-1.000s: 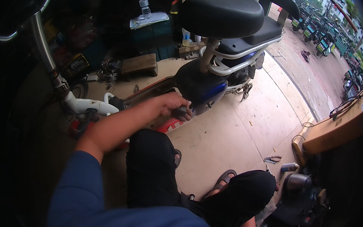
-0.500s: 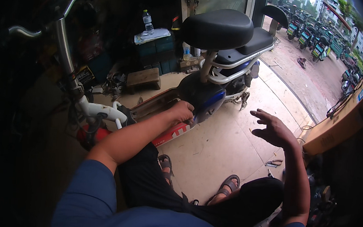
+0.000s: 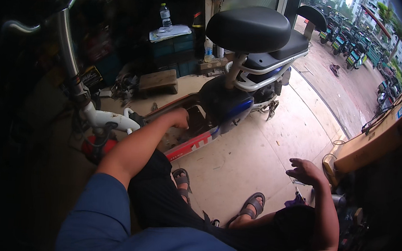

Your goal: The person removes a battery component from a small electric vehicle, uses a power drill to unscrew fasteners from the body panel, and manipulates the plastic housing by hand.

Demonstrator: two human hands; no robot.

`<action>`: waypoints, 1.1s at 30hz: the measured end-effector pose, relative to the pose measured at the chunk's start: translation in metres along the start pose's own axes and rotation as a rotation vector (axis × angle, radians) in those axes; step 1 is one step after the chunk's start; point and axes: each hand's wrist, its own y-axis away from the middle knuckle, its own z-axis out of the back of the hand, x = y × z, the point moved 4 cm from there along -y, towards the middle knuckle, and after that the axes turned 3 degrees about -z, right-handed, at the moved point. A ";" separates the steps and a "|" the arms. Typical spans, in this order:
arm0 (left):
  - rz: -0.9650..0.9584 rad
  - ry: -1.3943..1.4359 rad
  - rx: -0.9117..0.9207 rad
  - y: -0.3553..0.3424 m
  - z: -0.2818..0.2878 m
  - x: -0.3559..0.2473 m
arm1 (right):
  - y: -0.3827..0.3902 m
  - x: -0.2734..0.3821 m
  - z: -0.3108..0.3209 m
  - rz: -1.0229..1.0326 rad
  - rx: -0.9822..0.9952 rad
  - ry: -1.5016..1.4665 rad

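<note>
My left hand (image 3: pixel 179 119) reaches into the open floorboard compartment (image 3: pixel 192 115) of a white, blue and red electric scooter (image 3: pixel 197 143), fingers curled down; what they hold is hidden. My right hand (image 3: pixel 307 170) hangs empty, fingers apart, above the floor at the right, near some tools (image 3: pixel 299 183) and a purple item (image 3: pixel 293 202). The scooter's black seat (image 3: pixel 246 27) is raised on its post behind my hands, and its bare steering column (image 3: pixel 68 44) with chrome bars stands at the left.
A low wooden stool (image 3: pixel 158 80) and stacked teal boxes (image 3: pixel 164 48) with papers and bottles sit behind the scooter. An orange-tan cabinet (image 3: pixel 369 143) with cables stands at the right. Past the doorway (image 3: pixel 292 19), parked scooters (image 3: pixel 339 42) line the pavement.
My right hand has come up into view over the last second, then lowered. My left hand has moved slightly left, deeper over the compartment; the dark object it held is no longer visible.
</note>
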 end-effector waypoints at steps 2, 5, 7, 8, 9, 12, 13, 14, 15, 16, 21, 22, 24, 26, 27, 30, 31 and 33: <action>-0.045 0.010 -0.077 0.015 0.031 -0.023 | -0.001 0.005 0.000 0.034 -0.045 -0.113; -0.018 0.204 -0.342 0.088 0.089 -0.062 | -0.017 0.021 -0.007 0.073 -0.085 -0.191; -0.122 0.486 -0.693 0.161 0.118 -0.096 | -0.031 0.037 -0.009 0.128 -0.160 -0.050; -0.223 0.492 -0.884 0.198 0.123 -0.113 | -0.038 0.043 -0.011 0.160 -0.186 -0.115; -0.324 0.487 -1.073 0.231 0.118 -0.125 | -0.041 0.047 -0.011 0.189 -0.205 -0.177; -0.268 0.382 -1.307 0.304 0.068 -0.122 | -0.040 0.065 0.004 0.303 -0.411 -0.196; -0.197 0.374 -1.335 0.316 0.038 -0.106 | -0.033 0.082 0.013 0.284 -0.483 -0.172; -0.055 0.392 -1.361 0.335 0.010 -0.083 | -0.037 0.105 0.017 0.394 -0.531 -0.127; 0.091 0.405 -1.382 0.354 -0.018 -0.059 | -0.042 0.127 0.015 0.506 -0.576 -0.092; 0.247 0.578 -1.375 0.368 -0.047 -0.038 | -0.046 0.148 0.013 0.558 -0.614 -0.128; 0.658 0.640 -1.500 0.398 -0.101 0.045 | -0.028 0.263 0.006 0.831 -0.665 -0.168; 0.712 0.456 -1.566 0.400 -0.087 0.049 | -0.019 0.284 0.004 0.871 -0.675 -0.139; 0.801 0.088 -1.668 0.395 -0.057 0.054 | 0.000 0.320 0.000 0.987 -0.684 -0.114; 0.731 -0.029 -1.512 0.375 -0.040 0.068 | 0.017 0.348 -0.005 1.030 -0.621 -0.146; 0.706 -0.104 -1.415 0.373 -0.035 0.077 | 0.013 0.359 -0.015 1.058 -0.590 -0.143; 0.738 -0.019 -1.399 0.370 -0.033 0.118 | 0.003 0.382 -0.034 1.076 -0.558 -0.130; 0.728 0.019 -1.420 0.367 -0.033 0.125 | -0.005 0.382 -0.039 1.043 -0.559 -0.148; 0.738 -0.116 -1.438 0.362 -0.033 0.129 | -0.042 0.371 -0.055 0.863 -0.559 -0.241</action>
